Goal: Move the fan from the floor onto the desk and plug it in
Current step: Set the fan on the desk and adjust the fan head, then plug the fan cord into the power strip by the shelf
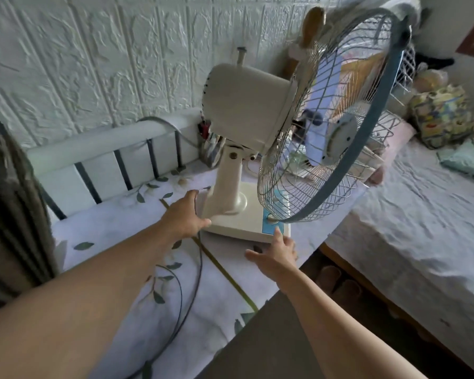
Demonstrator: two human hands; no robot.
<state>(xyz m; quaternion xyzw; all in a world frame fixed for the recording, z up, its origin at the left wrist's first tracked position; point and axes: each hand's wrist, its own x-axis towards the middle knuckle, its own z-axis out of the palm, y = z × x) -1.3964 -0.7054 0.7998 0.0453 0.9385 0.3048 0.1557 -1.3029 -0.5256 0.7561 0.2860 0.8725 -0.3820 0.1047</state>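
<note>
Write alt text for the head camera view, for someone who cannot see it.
A cream desk fan stands on a desk under a leaf-print cloth, the left hand and right hand open at its base. Its cord trails across the cloth; a bed lies to the right.

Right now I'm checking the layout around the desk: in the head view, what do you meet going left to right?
Dark cord on the desk → left hand at the fan's base → cream fan → right hand at the base's front corner → bed → patterned bag.
</note>
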